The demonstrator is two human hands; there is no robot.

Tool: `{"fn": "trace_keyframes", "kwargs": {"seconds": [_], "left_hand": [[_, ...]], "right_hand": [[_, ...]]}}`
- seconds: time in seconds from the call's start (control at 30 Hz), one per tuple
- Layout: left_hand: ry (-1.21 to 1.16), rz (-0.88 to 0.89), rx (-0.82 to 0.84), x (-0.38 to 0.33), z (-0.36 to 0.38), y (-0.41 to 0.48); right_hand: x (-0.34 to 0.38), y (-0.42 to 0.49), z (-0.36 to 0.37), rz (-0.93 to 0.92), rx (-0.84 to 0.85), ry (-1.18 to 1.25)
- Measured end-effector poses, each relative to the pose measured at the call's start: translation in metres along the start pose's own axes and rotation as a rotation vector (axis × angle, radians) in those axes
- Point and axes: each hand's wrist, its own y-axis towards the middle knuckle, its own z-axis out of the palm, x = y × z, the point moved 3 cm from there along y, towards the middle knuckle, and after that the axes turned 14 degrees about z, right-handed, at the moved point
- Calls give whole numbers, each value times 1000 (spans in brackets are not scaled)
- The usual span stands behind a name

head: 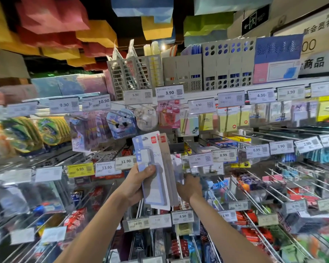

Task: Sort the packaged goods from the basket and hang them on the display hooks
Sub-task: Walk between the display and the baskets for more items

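We see the left hand (139, 185) raised in front of the shelf wall, gripping a fan of long flat packs (160, 188). A blue-and-white pack (150, 149) lies in front with the thumb (150, 169) pressed on its face, and a beige pack (166, 149) shows just behind it to the right; both are upright, their tops leaning slightly left. The right hand (189, 186) is just beside the packs at their right edge, reaching toward the shelf wall. It is blurred and its fingers are turned away from us, so we cannot tell whether it holds anything. Behind the hands, rows of metal hooks (254, 138) stick out toward us, many carrying small packaged goods and ending in price tags. One price tag (182, 216) reading 4.50 sits just below the packs. Yellow sticky notes (228, 121) hang higher up to the right, and grey file holders (226, 69) stand on the top shelf.
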Motion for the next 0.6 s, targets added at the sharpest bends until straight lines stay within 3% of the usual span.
{"fn": "trace_keyframes", "kwargs": {"seconds": [0.23, 0.3, 0.37, 0.47, 0.6], "left_hand": [[11, 14, 9, 0, 7, 1], [15, 31, -33, -1, 9, 0], [43, 55, -65, -1, 10, 1], [40, 73, -82, -2, 14, 0], [45, 84, -73, -4, 19, -3]], "right_hand": [[22, -82, -42, -341, -115, 685], [33, -102, -49, -512, -106, 669], [39, -111, -45, -590, -62, 498], [38, -108, -36, -550, -91, 312], [39, -111, -35, -545, -159, 336]]}}
